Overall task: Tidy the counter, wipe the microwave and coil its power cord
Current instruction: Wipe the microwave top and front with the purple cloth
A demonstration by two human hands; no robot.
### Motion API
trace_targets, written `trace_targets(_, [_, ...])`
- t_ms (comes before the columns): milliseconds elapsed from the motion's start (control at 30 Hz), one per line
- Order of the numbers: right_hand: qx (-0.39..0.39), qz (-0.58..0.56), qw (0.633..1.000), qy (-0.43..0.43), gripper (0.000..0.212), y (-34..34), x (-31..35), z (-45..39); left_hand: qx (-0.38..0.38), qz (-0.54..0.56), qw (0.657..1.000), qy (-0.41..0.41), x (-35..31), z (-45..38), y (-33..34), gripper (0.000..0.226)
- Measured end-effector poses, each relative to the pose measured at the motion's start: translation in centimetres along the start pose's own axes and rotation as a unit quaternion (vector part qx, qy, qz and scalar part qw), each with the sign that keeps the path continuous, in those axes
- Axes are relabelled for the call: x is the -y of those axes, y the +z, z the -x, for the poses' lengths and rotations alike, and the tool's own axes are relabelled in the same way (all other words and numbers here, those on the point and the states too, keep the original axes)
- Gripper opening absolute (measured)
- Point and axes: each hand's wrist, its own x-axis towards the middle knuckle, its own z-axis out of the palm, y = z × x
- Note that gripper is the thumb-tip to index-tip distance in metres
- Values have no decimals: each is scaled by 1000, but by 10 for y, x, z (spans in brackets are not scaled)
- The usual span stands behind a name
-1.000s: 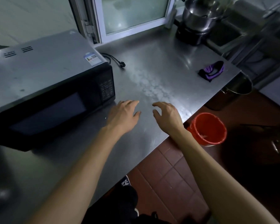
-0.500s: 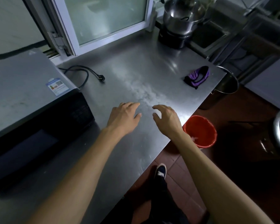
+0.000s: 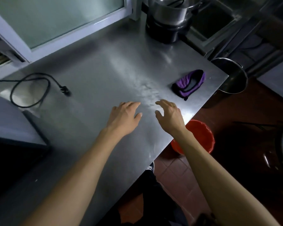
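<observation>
Both hands, left (image 3: 123,117) and right (image 3: 169,115), are hovering empty, fingers loosely spread, near tabletop's (image 3: 104,75) front edge; purple cloth (image 3: 189,84) lying near right corner, likely next pickup.

No text, label, brand, number or sign can be read anywhere around the fingers or on the surfaces in view.

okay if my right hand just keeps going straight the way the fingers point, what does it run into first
Probably the purple cloth: the right hand hovers open just short of it, fingers aimed up and slightly left, so it might pass its left edge. Depth is unclear.
</observation>
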Motion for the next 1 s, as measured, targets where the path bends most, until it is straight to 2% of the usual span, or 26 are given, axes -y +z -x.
trace_targets(233, [24, 18, 999, 23, 44, -16, -77, -56, 28, -12, 1000, 7, -59, -81, 25, 49])
trace_targets(533, [32, 50, 996, 63, 62, -23, -159, -116, 59, -9, 998, 5, -99, -150, 56, 49])
trace_targets(667, [59, 78, 992, 79, 70, -21, -183, -140, 67, -6, 998, 1, -109, -168, 67, 48])
trace_targets(867, [103, 128, 985, 60, 84, -13, -201, -170, 81, 6, 997, -13, -113, -186, 76, 47])
trace_targets(1000, [139, 149, 977, 56, 81, -5, -210, -182, 84, 10, 996, -22, -114, -196, 80, 47])
